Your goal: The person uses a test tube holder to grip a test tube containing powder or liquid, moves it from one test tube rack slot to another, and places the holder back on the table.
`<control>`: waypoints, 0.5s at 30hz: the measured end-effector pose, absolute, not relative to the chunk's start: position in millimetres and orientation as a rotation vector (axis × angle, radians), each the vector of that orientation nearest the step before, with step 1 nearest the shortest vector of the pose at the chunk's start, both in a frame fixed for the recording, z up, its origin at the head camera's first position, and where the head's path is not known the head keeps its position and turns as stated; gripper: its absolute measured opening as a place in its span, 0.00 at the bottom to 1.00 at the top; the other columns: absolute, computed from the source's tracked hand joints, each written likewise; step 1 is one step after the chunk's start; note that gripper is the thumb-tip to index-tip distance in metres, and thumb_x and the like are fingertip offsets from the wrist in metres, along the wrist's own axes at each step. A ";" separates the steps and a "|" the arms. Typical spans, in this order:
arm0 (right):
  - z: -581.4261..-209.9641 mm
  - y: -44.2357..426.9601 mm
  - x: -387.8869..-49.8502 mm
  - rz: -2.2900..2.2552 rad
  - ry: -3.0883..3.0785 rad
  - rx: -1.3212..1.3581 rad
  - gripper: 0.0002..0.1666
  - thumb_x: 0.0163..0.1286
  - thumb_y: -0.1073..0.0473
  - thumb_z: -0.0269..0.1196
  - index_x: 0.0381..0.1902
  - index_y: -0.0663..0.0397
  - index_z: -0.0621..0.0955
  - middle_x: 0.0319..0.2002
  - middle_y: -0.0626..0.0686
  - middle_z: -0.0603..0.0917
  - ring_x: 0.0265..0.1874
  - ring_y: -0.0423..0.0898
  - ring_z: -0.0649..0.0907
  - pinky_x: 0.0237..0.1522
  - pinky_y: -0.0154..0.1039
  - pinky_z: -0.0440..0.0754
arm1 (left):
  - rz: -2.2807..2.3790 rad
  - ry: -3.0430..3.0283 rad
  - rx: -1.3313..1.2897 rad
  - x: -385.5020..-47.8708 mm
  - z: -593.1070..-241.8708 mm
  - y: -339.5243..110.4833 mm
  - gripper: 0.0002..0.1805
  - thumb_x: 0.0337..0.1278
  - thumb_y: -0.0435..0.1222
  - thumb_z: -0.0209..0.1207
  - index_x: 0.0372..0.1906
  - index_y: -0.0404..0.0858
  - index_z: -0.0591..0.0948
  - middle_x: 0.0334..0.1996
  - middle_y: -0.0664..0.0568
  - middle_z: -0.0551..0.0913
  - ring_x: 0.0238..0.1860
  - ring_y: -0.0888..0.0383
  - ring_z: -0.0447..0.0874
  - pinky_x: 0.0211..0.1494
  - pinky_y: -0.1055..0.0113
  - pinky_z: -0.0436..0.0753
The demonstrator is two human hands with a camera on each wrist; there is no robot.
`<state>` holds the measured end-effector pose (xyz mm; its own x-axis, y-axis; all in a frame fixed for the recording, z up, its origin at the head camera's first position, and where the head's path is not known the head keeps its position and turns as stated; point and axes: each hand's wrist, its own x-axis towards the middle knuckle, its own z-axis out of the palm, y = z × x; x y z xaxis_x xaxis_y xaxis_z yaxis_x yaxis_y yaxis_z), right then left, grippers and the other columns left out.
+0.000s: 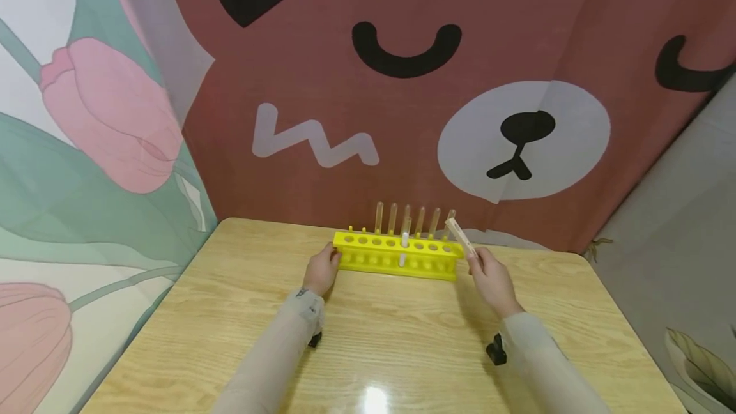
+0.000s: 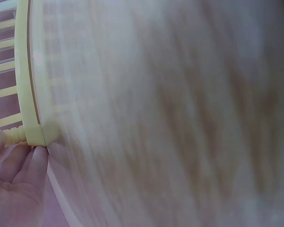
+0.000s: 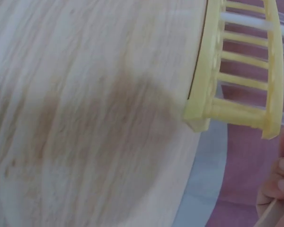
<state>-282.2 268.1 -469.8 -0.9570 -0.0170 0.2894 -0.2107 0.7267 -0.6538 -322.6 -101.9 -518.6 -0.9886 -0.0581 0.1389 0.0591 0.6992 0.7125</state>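
Note:
A yellow test tube rack (image 1: 397, 272) stands near the back of the wooden table, several clear tubes (image 1: 393, 217) upside down on its rear pegs. One tube with white contents (image 1: 405, 239) is upright in a middle hole. My left hand (image 1: 321, 270) grips the rack's left end; in the left wrist view its fingers (image 2: 37, 165) lie at the rack's corner. Right of the rack, my right hand (image 1: 494, 283) pinches a pale, flat wooden stick (image 1: 461, 237), tilted up to the left. The right wrist view shows part of that hand (image 3: 278, 182) beyond the rack's end (image 3: 236, 112).
Behind the table (image 1: 356, 344) hangs a cloth (image 1: 310, 82) with a brown bear print, close to the rack's tubes. Flower-patterned cloth (image 1: 109, 114) is at the left, and a grey one (image 1: 678, 209) at the right.

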 end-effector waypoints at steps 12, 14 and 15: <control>-456.4 255.3 -284.6 0.882 -2.748 0.215 0.16 0.82 0.53 0.52 0.52 0.60 0.78 0.28 0.51 0.79 0.17 0.45 0.70 0.18 0.39 0.67 | -1.168 -2.720 -0.054 -321.2 -521.2 -104.7 0.15 0.77 0.36 0.53 0.60 0.32 0.78 0.56 0.37 0.84 0.58 0.41 0.83 0.62 0.49 0.80; -455.0 254.5 -285.2 0.858 -2.757 0.218 0.17 0.82 0.52 0.52 0.53 0.60 0.78 0.29 0.51 0.80 0.18 0.45 0.70 0.20 0.39 0.68 | -1.165 -2.723 -0.061 -321.4 -520.7 -104.7 0.15 0.77 0.36 0.53 0.60 0.32 0.78 0.56 0.37 0.84 0.58 0.41 0.83 0.63 0.49 0.80; -454.2 254.4 -285.3 0.846 -2.757 0.219 0.18 0.82 0.51 0.52 0.54 0.60 0.78 0.29 0.51 0.80 0.18 0.45 0.71 0.20 0.40 0.68 | -1.166 -2.725 -0.067 -321.7 -520.3 -104.4 0.16 0.77 0.36 0.53 0.60 0.32 0.78 0.56 0.37 0.84 0.58 0.41 0.83 0.63 0.49 0.80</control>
